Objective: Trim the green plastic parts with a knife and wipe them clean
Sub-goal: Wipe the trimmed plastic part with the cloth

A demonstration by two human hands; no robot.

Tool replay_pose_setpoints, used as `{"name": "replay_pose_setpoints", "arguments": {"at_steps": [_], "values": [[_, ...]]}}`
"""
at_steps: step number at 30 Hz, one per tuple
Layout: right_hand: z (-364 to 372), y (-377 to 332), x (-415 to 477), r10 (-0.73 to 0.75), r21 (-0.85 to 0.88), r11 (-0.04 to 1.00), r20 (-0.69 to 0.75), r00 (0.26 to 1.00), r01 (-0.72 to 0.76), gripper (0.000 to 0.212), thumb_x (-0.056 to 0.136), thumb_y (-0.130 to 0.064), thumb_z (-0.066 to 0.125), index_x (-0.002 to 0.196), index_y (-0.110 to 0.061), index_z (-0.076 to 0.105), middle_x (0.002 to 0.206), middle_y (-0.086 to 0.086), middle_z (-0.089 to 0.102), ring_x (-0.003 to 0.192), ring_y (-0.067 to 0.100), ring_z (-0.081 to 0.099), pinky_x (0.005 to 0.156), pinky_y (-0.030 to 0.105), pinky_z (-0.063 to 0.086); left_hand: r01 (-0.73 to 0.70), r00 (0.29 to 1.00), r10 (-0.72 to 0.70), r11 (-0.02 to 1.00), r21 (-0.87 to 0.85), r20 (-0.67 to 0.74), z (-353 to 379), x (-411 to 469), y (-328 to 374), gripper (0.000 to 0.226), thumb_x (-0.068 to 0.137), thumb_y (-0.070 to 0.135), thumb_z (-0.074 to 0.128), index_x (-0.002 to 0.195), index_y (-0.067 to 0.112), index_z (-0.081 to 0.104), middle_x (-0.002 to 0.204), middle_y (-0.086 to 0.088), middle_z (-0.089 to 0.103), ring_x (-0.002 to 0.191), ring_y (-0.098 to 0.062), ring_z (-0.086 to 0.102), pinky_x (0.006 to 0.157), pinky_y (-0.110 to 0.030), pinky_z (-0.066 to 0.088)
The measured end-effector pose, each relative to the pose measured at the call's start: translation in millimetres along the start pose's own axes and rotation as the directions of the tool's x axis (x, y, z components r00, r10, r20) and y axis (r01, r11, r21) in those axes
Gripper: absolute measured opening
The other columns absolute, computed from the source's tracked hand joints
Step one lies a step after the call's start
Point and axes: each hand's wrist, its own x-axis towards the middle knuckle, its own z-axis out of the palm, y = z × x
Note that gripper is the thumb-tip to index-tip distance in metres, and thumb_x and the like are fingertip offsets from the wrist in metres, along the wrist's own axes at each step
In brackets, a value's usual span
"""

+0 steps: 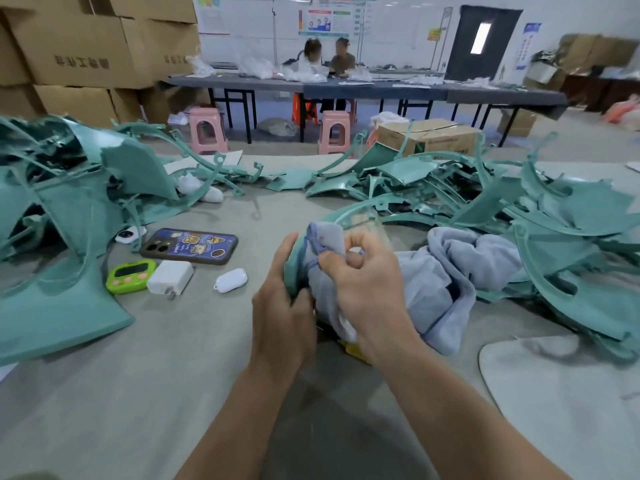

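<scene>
My left hand (282,306) grips the near end of a curved green plastic part (360,208) that arcs up and away over the table's middle. My right hand (363,282) pinches a fold of a pale blue cloth (450,268) against that part. The rest of the cloth lies bunched on the table to the right. A bit of something yellow (355,349) shows under my right wrist; I cannot tell what it is. No knife can be made out.
Piles of green plastic parts lie at the left (69,209) and right (554,223). Near the left pile are a phone (190,245), a green timer (131,275), a white charger (169,278) and a small white case (231,280). Two people sit at a far table.
</scene>
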Motion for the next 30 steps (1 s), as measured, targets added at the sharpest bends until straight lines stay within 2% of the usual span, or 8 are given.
{"name": "replay_pose_setpoints", "arguments": {"at_steps": [3,6,8,10,12,16,22,30], "values": [[-0.9,10.6,-4.2,-0.04,-0.025,0.999,0.175,0.984,0.045,0.017,0.092,-0.013,0.071,0.076,-0.02,0.068,0.061,-0.008,0.064,0.059,0.007,0.055,0.062,0.031,0.047,0.067,0.995,-0.075,0.991,-0.112,-0.064,1.0,3.0,-5.6,0.077,0.073,0.005,0.052,0.141,0.041,0.051,0.127,0.005,0.07,0.119,-0.019,0.065,0.102,-0.052,0.051],[-7.7,24.1,-16.0,-0.018,0.085,0.996,0.459,0.888,-0.024,0.038,0.098,-0.005,0.056,0.108,-0.034,0.078,0.066,-0.01,0.063,0.056,0.005,0.053,0.054,0.019,0.044,0.109,0.984,-0.142,0.958,-0.265,-0.109,0.9,10.3,-11.8,0.074,0.068,0.004,0.051,0.135,0.035,0.059,0.117,0.002,0.073,0.102,-0.013,0.07,0.088,-0.038,0.058],[-15.5,36.3,-19.5,0.001,0.005,1.0,0.605,0.796,-0.005,0.062,0.096,-0.001,0.051,0.138,-0.046,0.059,0.09,-0.014,0.068,0.073,0.009,0.059,0.067,0.024,0.047,0.134,0.977,-0.18,0.935,-0.328,-0.116,0.6,11.8,-13.1,0.068,0.064,0.003,0.046,0.125,0.022,0.066,0.097,-0.006,0.074,0.084,-0.021,0.07,0.07,-0.036,0.059],[-20.6,44.5,-17.9,-0.024,-0.154,0.974,0.668,0.744,0.169,0.084,0.091,-0.001,0.05,0.153,-0.055,0.031,0.141,-0.028,0.055,0.124,-0.001,0.056,0.103,0.025,0.045,0.141,0.971,-0.19,0.943,-0.302,-0.141,2.3,11.2,-14.2,0.041,0.062,0.005,0.045,0.094,0.011,0.07,0.069,-0.002,0.066,0.069,-0.026,0.061,0.058,-0.043,0.051],[-16.7,41.8,-17.7,-0.07,-0.209,0.936,0.679,0.73,0.285,0.093,0.088,-0.001,0.048,0.154,-0.06,0.017,0.158,-0.033,0.032,0.143,-0.008,0.035,0.116,0.019,0.033,0.149,0.966,-0.202,0.946,-0.288,-0.163,3.5,9.3,-15.5,0.005,0.062,0.006,0.047,0.065,0.008,0.051,0.058,-0.007,0.046,0.061,-0.023,0.044,0.051,-0.045,0.039],[-0.3,39.9,-18.4,-0.102,-0.321,0.87,0.627,0.772,0.375,0.094,0.087,0.001,0.046,0.161,-0.045,0.012,0.167,-0.026,0.013,0.151,-0.01,0.01,0.126,0.027,0.016,0.129,0.962,-0.181,0.96,-0.248,-0.203,1.8,8.5,-14.5,0.012,0.06,0.006,0.049,0.058,0.012,0.038,0.056,-0.004,0.038,0.057,-0.02,0.036,0.05,-0.037,0.031],[10.8,22.5,9.0,-0.105,-0.532,0.732,0.529,0.842,0.426,0.073,0.096,-0.007,0.044,0.162,-0.025,0.019,0.156,0.0,0.039,0.143,0.015,0.031,0.121,0.036,0.024,0.005,0.979,-0.027,0.994,-0.105,-0.202,6.3,3.0,-9.8,0.017,0.059,0.004,0.046,0.057,0.019,0.038,0.054,0.011,0.034,0.055,-0.017,0.028,0.047,-0.033,0.024],[23.4,18.0,34.7,-0.125,-0.695,0.609,0.391,0.912,0.382,0.068,0.098,-0.005,0.038,0.162,-0.012,0.017,0.164,0.009,0.028,0.147,0.02,0.016,0.121,0.031,0.006,-0.068,0.979,0.079,0.996,0.065,-0.187,3.7,0.5,-4.4,0.022,0.059,0.005,0.047,0.058,0.022,0.033,0.055,0.014,0.03,0.056,-0.011,0.026,0.045,-0.029,0.022]]}}
